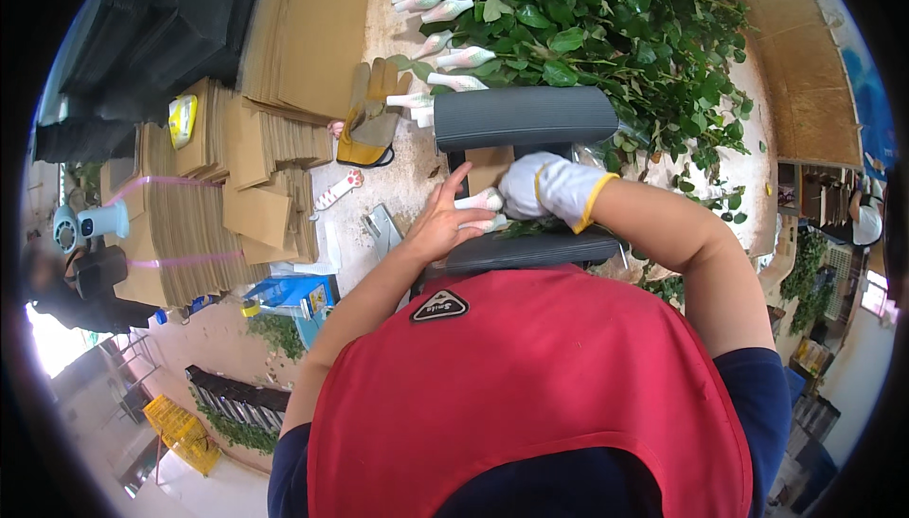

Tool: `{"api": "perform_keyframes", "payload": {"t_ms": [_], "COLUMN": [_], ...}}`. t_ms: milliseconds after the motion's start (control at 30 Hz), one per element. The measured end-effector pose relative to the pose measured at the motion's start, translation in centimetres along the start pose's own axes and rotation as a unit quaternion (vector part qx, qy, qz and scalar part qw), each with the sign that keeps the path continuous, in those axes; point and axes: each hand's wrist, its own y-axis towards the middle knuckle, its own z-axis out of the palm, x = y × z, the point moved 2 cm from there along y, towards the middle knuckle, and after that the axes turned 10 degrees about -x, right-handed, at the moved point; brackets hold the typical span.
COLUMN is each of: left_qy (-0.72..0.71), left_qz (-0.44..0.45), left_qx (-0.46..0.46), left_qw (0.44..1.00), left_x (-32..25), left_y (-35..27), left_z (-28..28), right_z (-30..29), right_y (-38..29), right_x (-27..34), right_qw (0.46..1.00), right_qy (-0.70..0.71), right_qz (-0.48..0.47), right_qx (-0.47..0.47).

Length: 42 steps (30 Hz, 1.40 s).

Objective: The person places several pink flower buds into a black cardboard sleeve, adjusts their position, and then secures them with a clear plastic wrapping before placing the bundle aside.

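My bare left hand [444, 223] is at two flower heads [481, 201] in white mesh sleeves, its thumb by the lower one and its index finger raised. Right beside the heads, my right hand [543, 188] in a white knit glove with a yellow cuff is curled; its fingertips and whatever stems they cover are hidden. Both hands work between two dark ridged pads, an upper pad [525, 117] and a lower pad [532, 252] close to my red apron [532, 347]. A piece of brown cardboard [488, 165] lies between the pads.
Leafy stems [603, 35] with sleeved heads [446, 11] pile up beyond the upper pad. Left of them lie a work glove [369, 120], a paw-shaped white tool [339, 190] and a metal stapler-like tool [383, 228]. Cardboard stacks [192, 227] line the left side. A person [866, 220] is far right.
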Motion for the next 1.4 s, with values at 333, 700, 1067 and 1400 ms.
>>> {"api": "perform_keyframes", "payload": {"t_ms": [333, 700, 1067, 1400], "left_qy": [0.065, 0.013, -0.071, -0.037], "left_qz": [0.119, 0.138, 0.007, 0.072], "left_qx": [0.038, 0.018, 0.012, -0.039], "left_qw": [0.990, 0.990, 0.997, 0.996], "left_x": [-0.8, 0.2, 1.4, 1.4], "left_y": [0.5, 0.6, 1.2, 1.3], "left_z": [-0.2, 0.1, 0.2, 1.0], "right_z": [0.1, 1.5, 4.5, 4.3], "right_y": [-2.8, -3.6, -21.3, -20.0], "right_x": [-0.2, -0.4, -6.8, -6.3], "right_qw": [0.996, 0.981, 0.891, 0.731], "right_qy": [0.026, -0.059, -0.064, -0.216], "right_qz": [-0.064, -0.079, 0.272, 0.278], "right_qx": [-0.059, -0.166, -0.357, -0.584]}}
